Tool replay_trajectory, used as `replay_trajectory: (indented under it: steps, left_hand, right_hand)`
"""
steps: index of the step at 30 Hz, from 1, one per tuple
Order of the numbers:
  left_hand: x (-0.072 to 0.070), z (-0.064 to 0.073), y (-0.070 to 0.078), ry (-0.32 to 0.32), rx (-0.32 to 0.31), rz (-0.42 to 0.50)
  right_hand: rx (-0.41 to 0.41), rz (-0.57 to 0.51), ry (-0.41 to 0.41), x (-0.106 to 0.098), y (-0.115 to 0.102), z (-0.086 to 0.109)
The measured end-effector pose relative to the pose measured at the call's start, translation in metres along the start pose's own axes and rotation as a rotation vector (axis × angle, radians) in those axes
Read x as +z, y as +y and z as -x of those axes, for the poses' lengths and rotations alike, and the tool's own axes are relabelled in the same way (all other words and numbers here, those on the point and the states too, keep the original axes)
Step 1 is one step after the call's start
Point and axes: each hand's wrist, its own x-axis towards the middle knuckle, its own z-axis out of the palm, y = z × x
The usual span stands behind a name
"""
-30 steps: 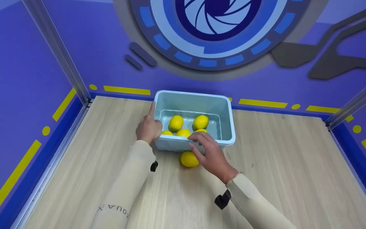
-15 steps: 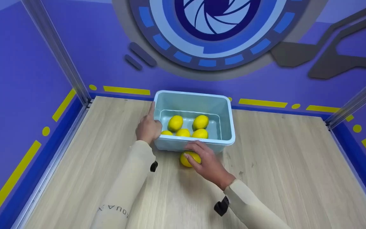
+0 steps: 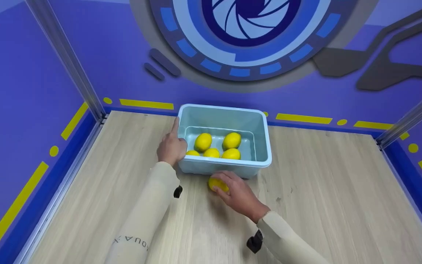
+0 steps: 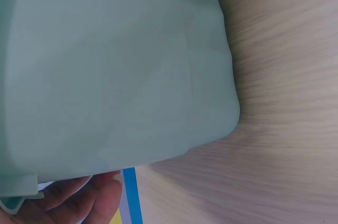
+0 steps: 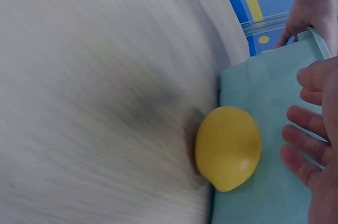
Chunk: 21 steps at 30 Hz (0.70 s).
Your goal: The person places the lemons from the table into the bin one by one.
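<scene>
A light blue plastic bin (image 3: 203, 168) stands on the table with several yellow lemons (image 3: 232, 140) inside. My left hand (image 3: 171, 148) grips its left rim, index finger stretched along the side. In the left wrist view, curled fingers (image 4: 105, 200) show below the bin's wall. One more lemon (image 3: 216, 184) lies on the table against the bin's front. Over that lemon is my right hand (image 3: 242, 196), thumb toward me and fingers on the far side. The right wrist view shows the lemon (image 5: 228, 150) with a gap to the spread fingers (image 5: 303, 142).
A wood-grain table (image 3: 328, 198) carries the bin. Behind it rises a blue printed wall (image 3: 123, 80), close to the bin's back. Metal posts (image 3: 68, 62) and side panels bound the left and right.
My right hand has come down from the bin's front rim toward me, to the lemon on the table. The left hand and the bin have stayed in place.
</scene>
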Motion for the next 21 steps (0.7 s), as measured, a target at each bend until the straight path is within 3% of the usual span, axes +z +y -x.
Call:
replay_trajectory:
  steps: [7, 21]
  left_hand:
    - [0.0001, 0.0003, -0.0003, -0.006, -0.011, 0.002]
    - [0.0006, -0.0005, 0.0009, -0.01, -0.011, -0.004]
  right_hand:
    - [0.053, 0.008, -0.042, 0.0056, 0.0035, 0.0009]
    - [0.076, 0.044, -0.05, 0.0093, 0.0103, 0.0002]
